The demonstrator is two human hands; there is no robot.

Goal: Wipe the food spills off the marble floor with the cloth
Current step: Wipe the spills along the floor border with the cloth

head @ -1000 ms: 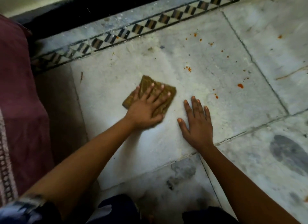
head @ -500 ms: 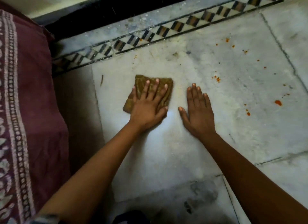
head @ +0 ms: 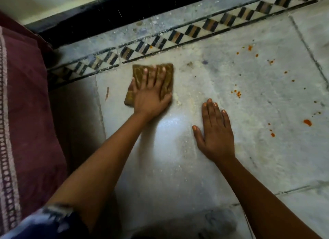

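Observation:
A folded brown cloth (head: pixel 138 72) lies flat on the white marble floor (head: pixel 178 167), close to the patterned border. My left hand (head: pixel 151 94) presses down on the cloth with the fingers spread over it. My right hand (head: pixel 214 132) rests flat on the bare floor to the right, palm down, holding nothing. Orange food spots (head: pixel 237 93) are scattered on the marble to the right, with a larger orange blob (head: pixel 307 122) further right. Pale crumbs (head: pixel 178 100) lie just right of the cloth. A thin reddish streak (head: pixel 107 93) sits left of the cloth.
A black-and-white diamond border strip (head: pixel 160 41) runs along the far side, with a black skirting (head: pixel 124 12) behind it. A maroon patterned fabric (head: pixel 23 114) fills the left side. Dark grout lines (head: pixel 309 53) cross the floor at right.
My left hand has pushed the cloth away from me, up to the patterned border. My right hand stays flat on the floor. The view has shifted so the orange spots sit further right.

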